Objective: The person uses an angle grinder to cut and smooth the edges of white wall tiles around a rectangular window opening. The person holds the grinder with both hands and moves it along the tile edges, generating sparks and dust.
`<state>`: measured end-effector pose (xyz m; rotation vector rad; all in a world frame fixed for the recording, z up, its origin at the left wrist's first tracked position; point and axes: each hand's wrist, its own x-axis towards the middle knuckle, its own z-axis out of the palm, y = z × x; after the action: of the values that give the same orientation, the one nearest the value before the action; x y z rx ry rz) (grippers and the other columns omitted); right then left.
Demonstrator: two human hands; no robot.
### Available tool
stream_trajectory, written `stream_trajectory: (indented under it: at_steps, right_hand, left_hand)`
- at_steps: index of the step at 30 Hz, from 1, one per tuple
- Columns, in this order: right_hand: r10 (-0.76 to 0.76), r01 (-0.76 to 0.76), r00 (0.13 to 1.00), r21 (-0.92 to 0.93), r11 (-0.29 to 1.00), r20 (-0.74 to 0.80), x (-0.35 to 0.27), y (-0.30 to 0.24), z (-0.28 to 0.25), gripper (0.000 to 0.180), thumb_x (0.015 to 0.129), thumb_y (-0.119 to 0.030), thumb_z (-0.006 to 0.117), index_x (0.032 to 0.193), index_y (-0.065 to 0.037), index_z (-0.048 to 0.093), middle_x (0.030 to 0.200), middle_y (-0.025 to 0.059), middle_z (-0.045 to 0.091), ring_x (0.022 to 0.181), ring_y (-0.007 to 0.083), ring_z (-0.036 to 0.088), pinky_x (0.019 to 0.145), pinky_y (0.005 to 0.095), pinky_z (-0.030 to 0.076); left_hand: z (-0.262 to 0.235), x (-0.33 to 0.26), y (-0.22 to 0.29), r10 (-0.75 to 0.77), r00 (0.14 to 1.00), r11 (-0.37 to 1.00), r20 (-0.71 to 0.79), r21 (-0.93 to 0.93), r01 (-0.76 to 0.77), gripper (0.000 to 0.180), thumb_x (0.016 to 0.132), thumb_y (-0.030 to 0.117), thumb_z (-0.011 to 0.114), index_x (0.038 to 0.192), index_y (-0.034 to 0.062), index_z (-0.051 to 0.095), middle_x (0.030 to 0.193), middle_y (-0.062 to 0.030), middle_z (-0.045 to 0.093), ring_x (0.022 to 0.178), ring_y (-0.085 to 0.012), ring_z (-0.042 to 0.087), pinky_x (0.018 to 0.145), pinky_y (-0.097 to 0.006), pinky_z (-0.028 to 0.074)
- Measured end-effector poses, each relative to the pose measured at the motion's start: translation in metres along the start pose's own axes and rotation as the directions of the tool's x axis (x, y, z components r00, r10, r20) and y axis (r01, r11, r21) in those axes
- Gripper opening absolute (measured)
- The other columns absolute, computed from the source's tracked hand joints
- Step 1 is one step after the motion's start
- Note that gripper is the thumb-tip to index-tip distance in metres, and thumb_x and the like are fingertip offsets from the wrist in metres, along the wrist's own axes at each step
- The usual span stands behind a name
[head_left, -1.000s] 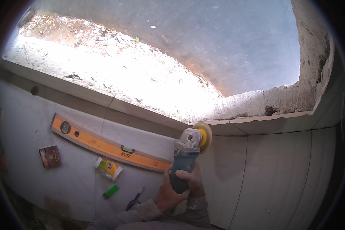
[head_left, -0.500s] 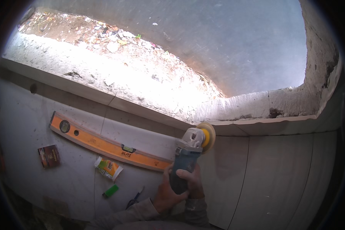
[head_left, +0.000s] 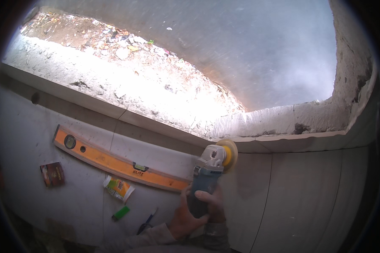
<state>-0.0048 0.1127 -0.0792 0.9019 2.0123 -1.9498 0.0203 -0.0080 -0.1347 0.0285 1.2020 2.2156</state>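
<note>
Pale slabs (head_left: 71, 206) spread around the grip, with a rough, sunlit ledge (head_left: 278, 120) beyond it. The left hand (head_left: 184, 217) and right hand (head_left: 216, 204) are both wrapped around the grinder (head_left: 204, 181), clasping its body from either side. Its casing is teal, darker toward the hands, with a scuffed grey head and a yellow disc (head_left: 229, 156) at the far end, near the slab edge; contact there is unclear. Left of the grip lie an orange level (head_left: 114, 162) and a crumpled packet (head_left: 118, 188).
</note>
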Motion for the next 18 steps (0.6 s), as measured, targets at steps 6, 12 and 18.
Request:
stream_trajectory:
  at_steps: [6, 12, 18]
  right_hand:
    - [-0.028, 0.028, 1.000, -0.003, 1.000, -0.012, 0.006, 0.005, 0.004, 0.061, 0.074, -0.020, 0.078, 0.126, 0.000, 0.054, 0.102, 0.0100, 0.065, 0.093, 0.0195, 0.065, 0.087, 0.0334, 0.053]
    - [-0.059, 0.058, 0.998, -0.021, 0.998, -0.026, 0.000, -0.006, 0.007, 0.060, 0.073, -0.021, 0.078, 0.124, 0.001, 0.055, 0.101, 0.0093, 0.067, 0.091, 0.0191, 0.066, 0.086, 0.0326, 0.053]
    - [-0.079, 0.078, 0.995, -0.011, 0.997, -0.053, -0.008, -0.011, 0.008, 0.054, 0.072, -0.022, 0.078, 0.117, 0.003, 0.059, 0.096, 0.0092, 0.069, 0.087, 0.0187, 0.068, 0.084, 0.0316, 0.054]
  left_hand:
    - [-0.006, 0.002, -0.003, -0.037, 0.999, 0.999, -0.021, 0.007, 0.037, 0.108, 0.071, 0.024, 0.088, 0.152, 0.0030, 0.020, 0.140, -0.0209, 0.046, 0.132, -0.0310, 0.050, 0.107, -0.042, 0.045]
    - [-0.004, 0.002, 0.010, 0.005, 1.000, 0.999, -0.008, 0.043, -0.005, 0.101, 0.073, 0.018, 0.085, 0.151, 0.0057, 0.021, 0.135, -0.0203, 0.049, 0.128, -0.0304, 0.053, 0.103, -0.041, 0.048]
    - [-0.002, 0.000, 0.015, -0.027, 0.998, 0.998, 0.054, -0.047, 0.029, 0.108, 0.072, 0.022, 0.088, 0.152, 0.0035, 0.019, 0.141, -0.0212, 0.044, 0.133, -0.0309, 0.048, 0.108, -0.042, 0.044]
